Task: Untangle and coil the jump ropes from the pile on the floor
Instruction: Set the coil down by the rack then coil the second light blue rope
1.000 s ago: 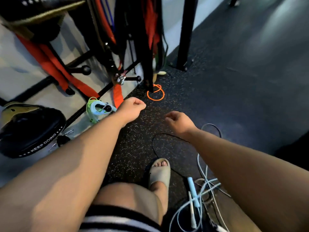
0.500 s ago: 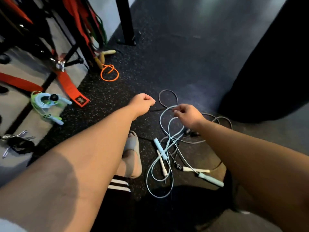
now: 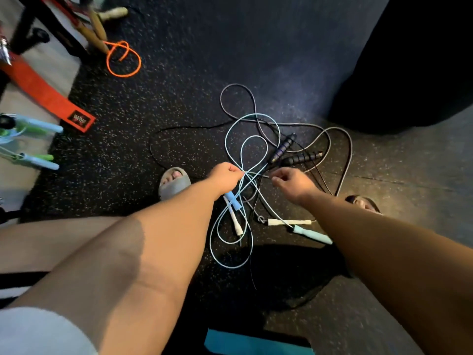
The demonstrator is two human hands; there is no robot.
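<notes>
Left hand (image 3: 225, 175) pinches the light blue jump rope (image 3: 256, 114); right hand (image 3: 291, 181) curls just beside it, grip unclear.

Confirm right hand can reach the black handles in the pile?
Probably yes. The right hand hovers just short of the black handles, with only loose grey rope and light blue rope strands crossing nearby; nothing solid lies between. Its fingers are curled, possibly pinching a cord.

A tangle of jump ropes (image 3: 281, 148) is seen on the speckled floor (image 3: 179, 98), its light-blue rope (image 3: 253, 136) being pinched at a crossing by the left hand (image 3: 225, 176), while the right hand (image 3: 294, 181) is held just beside it, fingers (image 3: 277, 179) curled.
</notes>
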